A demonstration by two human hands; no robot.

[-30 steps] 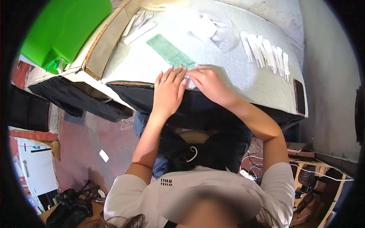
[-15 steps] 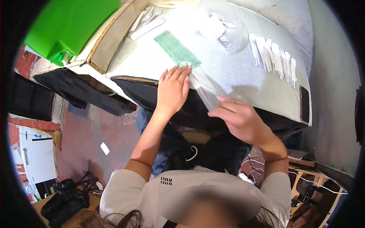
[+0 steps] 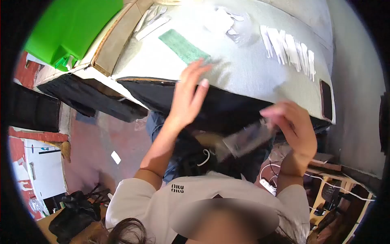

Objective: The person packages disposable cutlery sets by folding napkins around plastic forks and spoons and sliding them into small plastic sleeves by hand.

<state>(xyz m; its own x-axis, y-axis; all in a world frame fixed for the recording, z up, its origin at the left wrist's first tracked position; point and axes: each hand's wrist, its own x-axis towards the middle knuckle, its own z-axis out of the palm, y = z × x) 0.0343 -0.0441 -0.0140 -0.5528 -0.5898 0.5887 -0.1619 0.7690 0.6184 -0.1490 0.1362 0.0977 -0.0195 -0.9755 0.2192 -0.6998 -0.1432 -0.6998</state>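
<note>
A green rectangular packet (image 3: 185, 46) lies flat on the pale table near its front edge. Just below its lower end, my left hand (image 3: 189, 91) is raised with its fingers apart and nothing in them. Out to the right, past the table edge, my right hand (image 3: 294, 126) pinches a clear plastic strip (image 3: 248, 140) that hangs down to the left, blurred by motion. A row of several wrapped white utensils (image 3: 288, 51) lies on the right part of the table.
At the back lies a clear bag with white utensils (image 3: 233, 26). More utensils (image 3: 152, 26) are at the back left, beside a green container (image 3: 73, 32). A dark phone (image 3: 326, 99) lies at the right edge. A power strip (image 3: 268, 186) is below.
My right hand has moved right and away from the packet, carrying the clear strip off the table. My left hand has let go of the packet's end and lifted, fingers spread.
</note>
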